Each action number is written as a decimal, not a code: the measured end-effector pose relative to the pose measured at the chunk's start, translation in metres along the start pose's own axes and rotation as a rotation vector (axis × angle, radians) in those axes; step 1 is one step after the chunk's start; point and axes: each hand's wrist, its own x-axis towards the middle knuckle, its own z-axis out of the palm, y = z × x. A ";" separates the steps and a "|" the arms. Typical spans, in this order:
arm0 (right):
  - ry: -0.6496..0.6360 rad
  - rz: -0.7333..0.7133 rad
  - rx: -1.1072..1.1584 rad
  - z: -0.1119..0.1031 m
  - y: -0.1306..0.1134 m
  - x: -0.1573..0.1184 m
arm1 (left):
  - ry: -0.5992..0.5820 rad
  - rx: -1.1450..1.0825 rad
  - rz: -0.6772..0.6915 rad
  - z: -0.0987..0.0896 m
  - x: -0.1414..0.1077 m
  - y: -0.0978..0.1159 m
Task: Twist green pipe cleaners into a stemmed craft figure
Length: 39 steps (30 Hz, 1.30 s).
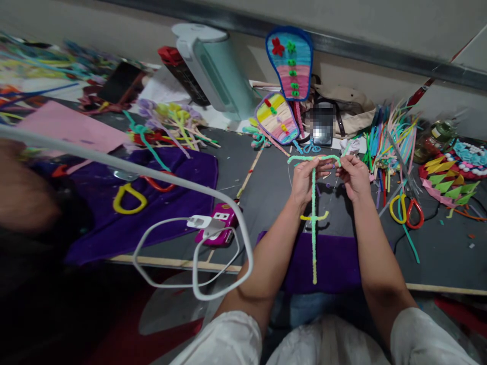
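Between my hands is a light green pipe cleaner (pixel 313 197), one length hanging straight down with a yellowish lower end and another running across the top. My left hand (pixel 304 180) pinches it where the lengths meet. At the bent right end of the top length, the fingertips of my right hand (pixel 353 177) are closed on it. A short yellow pipe cleaner (pixel 319 217) crosses the hanging length partway down. Below my forearms lies a purple cloth (pixel 335 258). Scissors with yellow and red handles (pixel 414 213) rest right of my right hand.
A white cable (pixel 182 180) arches across the left foreground, near a pink power adapter (pixel 216 225). Behind stand a pale green kettle (pixel 224 71) and decorated pipe-cleaner panels (pixel 291 66). Pipe-cleaner bundles (pixel 395 144) lie right. Another person's arm (pixel 23 187) blurs at left.
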 end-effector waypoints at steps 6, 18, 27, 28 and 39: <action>0.050 0.022 0.012 0.003 0.009 0.003 | 0.027 0.019 0.011 0.001 0.000 0.001; 0.179 -0.752 -1.235 0.000 0.015 -0.010 | 0.110 0.010 0.050 0.001 0.001 -0.003; 0.143 -0.763 -1.349 -0.004 0.012 -0.008 | 0.102 0.008 0.025 0.001 0.001 -0.003; 0.143 -0.760 -1.351 -0.004 0.012 -0.008 | 0.095 0.004 0.026 0.001 0.001 -0.003; 0.114 -0.702 -1.173 -0.008 0.020 0.000 | 0.121 -0.015 -0.002 -0.001 0.005 -0.008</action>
